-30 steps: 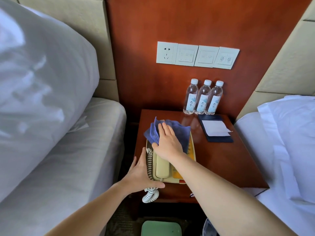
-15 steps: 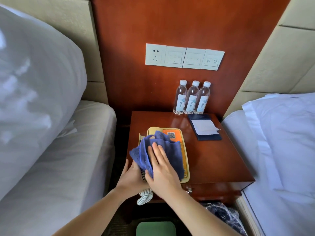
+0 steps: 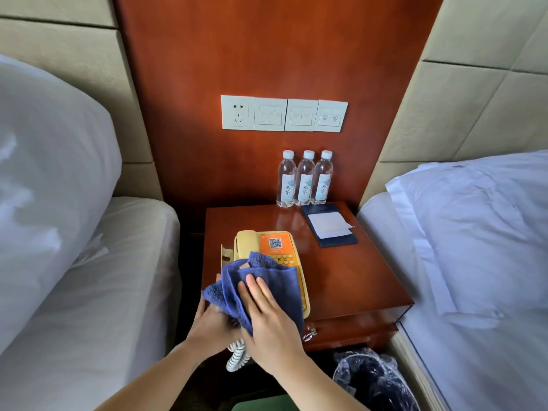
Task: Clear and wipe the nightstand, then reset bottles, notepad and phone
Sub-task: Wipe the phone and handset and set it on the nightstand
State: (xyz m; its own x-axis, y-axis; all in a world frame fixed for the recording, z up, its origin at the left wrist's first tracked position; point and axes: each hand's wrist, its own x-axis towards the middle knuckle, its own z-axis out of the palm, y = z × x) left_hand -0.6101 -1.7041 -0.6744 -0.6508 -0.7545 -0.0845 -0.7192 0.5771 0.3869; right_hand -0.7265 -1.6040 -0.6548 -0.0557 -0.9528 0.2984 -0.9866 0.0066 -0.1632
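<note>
A yellow phone (image 3: 268,246) with an orange keypad panel lies on the left half of the red-brown nightstand (image 3: 350,280). A blue cloth (image 3: 267,280) covers the phone's near end. My right hand (image 3: 271,321) lies flat on the cloth, fingers apart. My left hand (image 3: 209,324) is beneath the cloth's left edge at the phone's near corner, where the coiled cord (image 3: 237,355) hangs down; its grip is partly hidden. Three water bottles (image 3: 305,179) stand in a row at the back. A dark notepad holder (image 3: 329,228) with white paper lies in front of them, at the right.
Beds flank the nightstand, with a large white pillow (image 3: 44,179) on the left and white bedding (image 3: 474,247) on the right. A switch and socket panel (image 3: 284,114) is on the wooden wall. A bin with a dark liner (image 3: 373,381) stands below the nightstand's front.
The cloth and my right hand slid from the phone's far end toward its near end, uncovering the orange panel. My left hand stayed at the phone's near left corner.
</note>
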